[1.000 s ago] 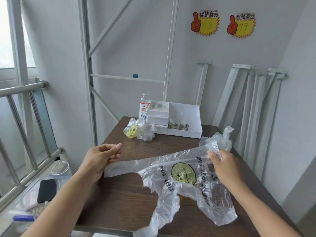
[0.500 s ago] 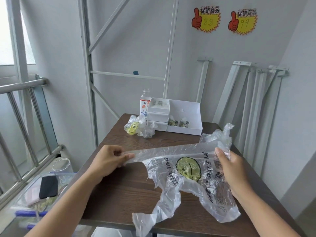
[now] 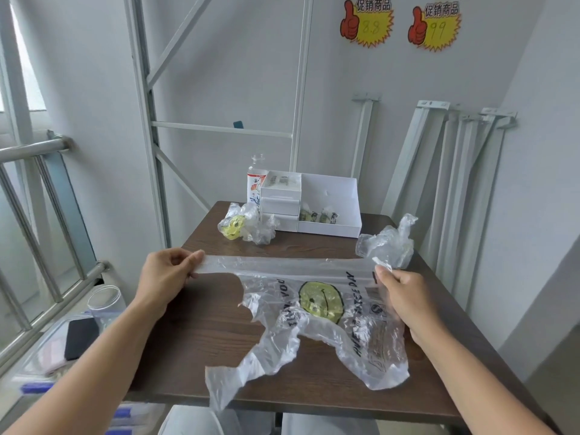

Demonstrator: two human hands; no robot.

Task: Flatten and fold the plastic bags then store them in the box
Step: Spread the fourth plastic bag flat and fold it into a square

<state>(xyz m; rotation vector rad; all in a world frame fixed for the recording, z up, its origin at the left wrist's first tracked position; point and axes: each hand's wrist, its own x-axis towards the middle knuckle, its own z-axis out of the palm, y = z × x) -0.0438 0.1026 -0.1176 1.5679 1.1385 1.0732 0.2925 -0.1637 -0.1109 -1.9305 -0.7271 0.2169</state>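
A clear plastic bag with a yellow smiley face (image 3: 317,302) hangs stretched above the dark wooden table (image 3: 201,350). My left hand (image 3: 168,274) pinches its left handle end, and my right hand (image 3: 405,296) pinches the right end; the top edge runs taut between them. The bag's lower part droops crumpled onto the table and over its near edge. A crumpled smiley bag (image 3: 243,227) lies at the back left. Another crumpled clear bag (image 3: 387,243) sits at the right edge. The white box (image 3: 329,208) stands at the back with folded bags (image 3: 317,216) inside.
A bottle (image 3: 255,183) stands behind the box's small drawers (image 3: 281,200). White metal shelf parts (image 3: 452,183) lean on the wall at right. A railing (image 3: 34,215) is at left, with a clear bin holding a phone (image 3: 80,337) and a jar (image 3: 105,304) below.
Both hands pulled apart and lifted, drawing the bag's top edge straight and taut. The left hand shifted its pinch to the handle end.
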